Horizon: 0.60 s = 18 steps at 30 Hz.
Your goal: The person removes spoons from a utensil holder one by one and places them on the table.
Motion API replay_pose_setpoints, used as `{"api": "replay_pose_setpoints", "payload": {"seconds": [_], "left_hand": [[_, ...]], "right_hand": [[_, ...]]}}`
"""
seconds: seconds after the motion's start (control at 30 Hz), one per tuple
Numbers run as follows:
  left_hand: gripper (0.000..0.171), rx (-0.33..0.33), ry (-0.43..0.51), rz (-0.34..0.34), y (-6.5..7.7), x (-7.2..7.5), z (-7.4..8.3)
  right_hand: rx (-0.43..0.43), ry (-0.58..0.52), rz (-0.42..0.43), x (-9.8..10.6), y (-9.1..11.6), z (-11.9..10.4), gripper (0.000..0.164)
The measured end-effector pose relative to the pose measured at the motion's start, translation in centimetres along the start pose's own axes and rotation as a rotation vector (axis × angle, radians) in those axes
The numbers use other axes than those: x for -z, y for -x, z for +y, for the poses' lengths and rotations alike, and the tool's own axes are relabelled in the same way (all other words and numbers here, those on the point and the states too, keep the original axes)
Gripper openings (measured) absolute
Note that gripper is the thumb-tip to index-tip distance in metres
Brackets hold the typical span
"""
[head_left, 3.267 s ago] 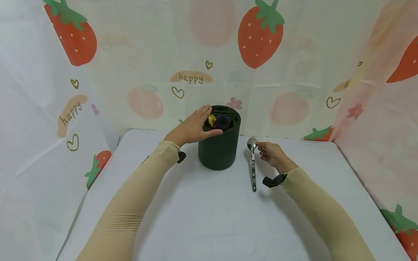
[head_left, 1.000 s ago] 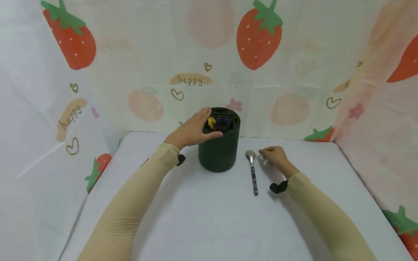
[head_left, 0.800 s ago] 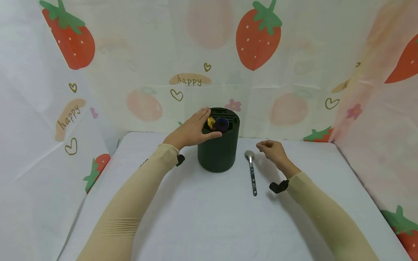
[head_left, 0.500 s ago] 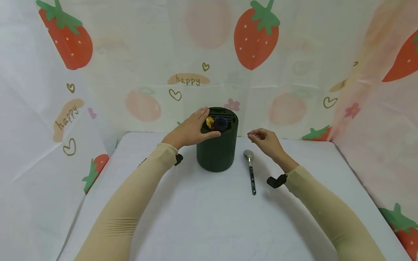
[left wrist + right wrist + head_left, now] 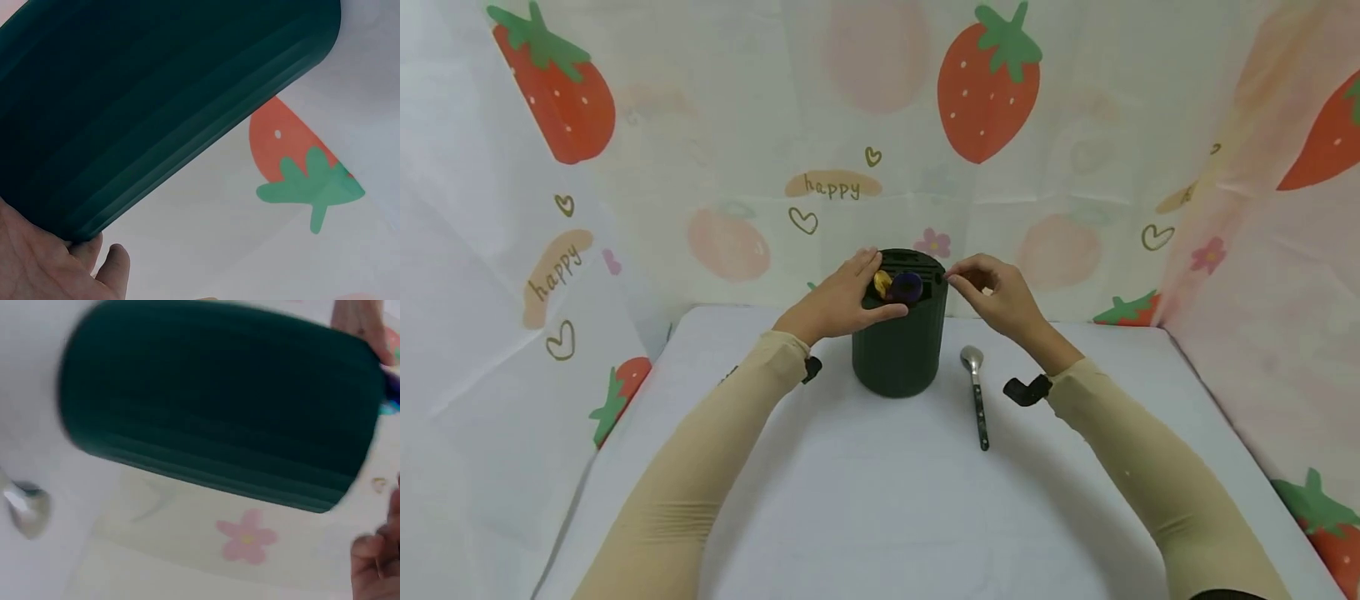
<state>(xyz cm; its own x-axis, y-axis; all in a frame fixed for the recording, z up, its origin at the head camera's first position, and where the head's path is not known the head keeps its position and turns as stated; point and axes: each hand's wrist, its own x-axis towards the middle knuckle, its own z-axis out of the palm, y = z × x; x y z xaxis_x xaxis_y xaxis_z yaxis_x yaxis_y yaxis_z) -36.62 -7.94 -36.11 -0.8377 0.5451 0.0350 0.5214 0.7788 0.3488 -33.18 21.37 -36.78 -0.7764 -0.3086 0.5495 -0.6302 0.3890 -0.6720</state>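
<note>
A dark green, nearly black utensil holder (image 5: 897,358) stands upright at the back of the table. My left hand (image 5: 842,296) rests on its left rim with fingers fairly straight, thumb laid along the front. Inside the opening are a round purple-blue thing (image 5: 906,287) and a gold-yellow thing (image 5: 882,284); their lower parts are hidden. My right hand (image 5: 1000,296) is at the holder's right rim, thumb and index tips close together, other fingers loosely bent, and nothing shows in it. To the right of the holder lies a metal spoon (image 5: 976,392) with a black riveted handle.
A white cloth covers the table (image 5: 880,517). Behind it hangs a pale backdrop (image 5: 737,142) printed with strawberries and hearts, close behind the holder. A side sheet (image 5: 1285,350) rises along the right edge, another along the left.
Earlier the right hand pinched the spoon's bowl end; it set the spoon down and let go. Since then the hand has moved up and left to the holder's rim. The left hand stays put.
</note>
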Motion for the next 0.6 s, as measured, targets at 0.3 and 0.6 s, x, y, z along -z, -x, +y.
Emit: {"api": "replay_pose_setpoints", "payload": {"seconds": [0.3, 0.6], "left_hand": [[0.120, 0.011, 0.001, 0.002, 0.2, 0.4, 0.2], [0.120, 0.010, 0.003, -0.006, 0.2, 0.0, 0.3]], "right_hand": [[0.007, 0.057, -0.223, -0.1, -2.7, -0.7, 0.023], [-0.056, 0.073, -0.363, -0.8, -4.2, -0.6, 0.027]]}}
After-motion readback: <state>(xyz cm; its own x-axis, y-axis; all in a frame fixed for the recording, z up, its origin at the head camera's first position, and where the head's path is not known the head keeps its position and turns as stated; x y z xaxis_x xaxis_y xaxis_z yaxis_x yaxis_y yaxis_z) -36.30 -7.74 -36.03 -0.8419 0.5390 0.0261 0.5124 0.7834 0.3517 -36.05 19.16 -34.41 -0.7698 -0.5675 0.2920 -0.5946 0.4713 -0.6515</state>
